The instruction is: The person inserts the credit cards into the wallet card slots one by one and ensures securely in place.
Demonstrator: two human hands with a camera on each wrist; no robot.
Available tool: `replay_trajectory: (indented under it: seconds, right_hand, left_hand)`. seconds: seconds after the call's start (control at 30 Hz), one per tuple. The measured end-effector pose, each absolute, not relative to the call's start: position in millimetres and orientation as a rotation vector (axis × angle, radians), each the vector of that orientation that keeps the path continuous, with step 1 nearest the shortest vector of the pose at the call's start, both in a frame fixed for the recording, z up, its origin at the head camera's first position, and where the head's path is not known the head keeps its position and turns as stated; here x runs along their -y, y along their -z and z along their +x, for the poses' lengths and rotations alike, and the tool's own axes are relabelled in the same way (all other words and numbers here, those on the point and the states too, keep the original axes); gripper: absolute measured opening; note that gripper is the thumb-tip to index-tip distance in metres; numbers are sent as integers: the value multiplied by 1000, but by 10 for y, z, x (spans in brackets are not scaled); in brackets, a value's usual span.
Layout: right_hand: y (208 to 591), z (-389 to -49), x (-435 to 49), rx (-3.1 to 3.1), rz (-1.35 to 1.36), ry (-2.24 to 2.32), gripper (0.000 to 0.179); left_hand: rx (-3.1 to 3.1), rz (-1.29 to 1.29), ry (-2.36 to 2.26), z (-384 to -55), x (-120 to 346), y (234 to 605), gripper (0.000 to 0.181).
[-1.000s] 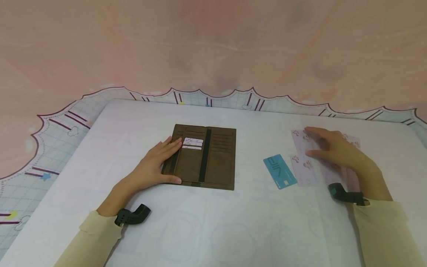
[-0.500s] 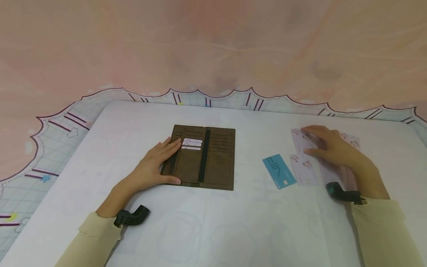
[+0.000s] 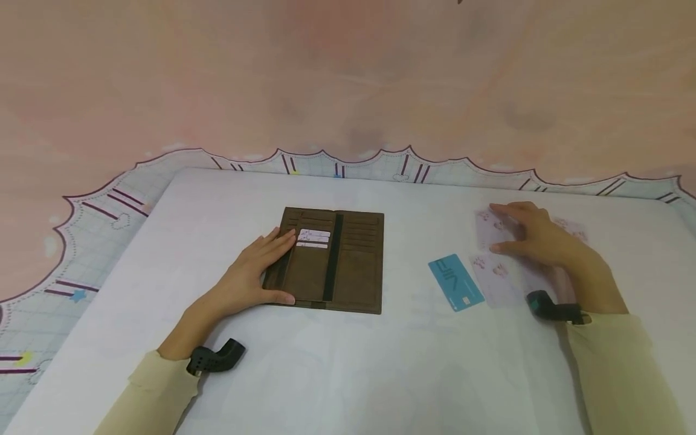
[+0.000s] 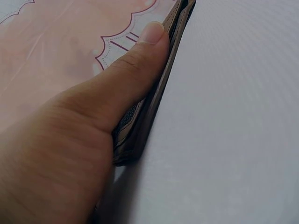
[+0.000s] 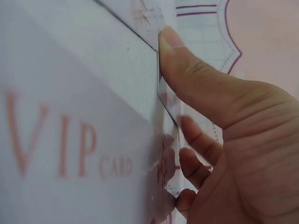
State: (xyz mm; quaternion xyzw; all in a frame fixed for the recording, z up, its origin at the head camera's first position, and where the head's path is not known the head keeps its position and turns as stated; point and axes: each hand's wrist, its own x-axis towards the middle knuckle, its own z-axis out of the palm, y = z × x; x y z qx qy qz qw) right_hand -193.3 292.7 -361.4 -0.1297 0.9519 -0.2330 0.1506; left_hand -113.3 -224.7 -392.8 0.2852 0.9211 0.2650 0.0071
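Observation:
In the head view, a brown wallet (image 3: 359, 278) lies spread flat on the white tabletop, with several white cards (image 3: 313, 235) tucked in its left slots. My left hand (image 3: 247, 272) rests on its left side, fingers straight, thumb (image 4: 126, 70) along the near edge in the left wrist view. Over at the right, my right hand (image 3: 544, 238) is low over several pale pink cards (image 3: 497, 281), thumb and forefinger spread apart. The right wrist view shows its thumb (image 5: 196, 74) right at a card edge and a card lettered VIP (image 5: 56, 140) in front.
A blue card (image 3: 455, 282) with a chip lies between the wallet and the pink cards. The white tabletop (image 3: 326, 374) has a patterned cloth (image 3: 348, 90) with a scalloped border beyond it. A black strap with a camera (image 3: 217, 356) sits on each wrist.
My right hand has shifted slightly left over the pink cards. The left hand stays on the wallet, and the head view has tilted a little.

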Motion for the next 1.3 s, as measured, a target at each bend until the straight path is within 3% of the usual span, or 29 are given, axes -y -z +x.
replay_trajectory:
  seconds: [0.53, 0.9, 1.3]
  right_hand:
    - [3561, -1862, -2882, -2800, -247, 777, 92]
    - [3487, -1866, -2818, -2804, -213, 861, 60]
    - [3323, -1915, -2492, -2926, -145, 1212, 60]
  left_hand:
    - [-2875, 919, -826, -1155, 2229, 3898, 112]
    - [-2888, 953, -774, -1133, 2223, 3896, 115]
    - [-2905, 954, -763, -1134, 2226, 3906, 113]
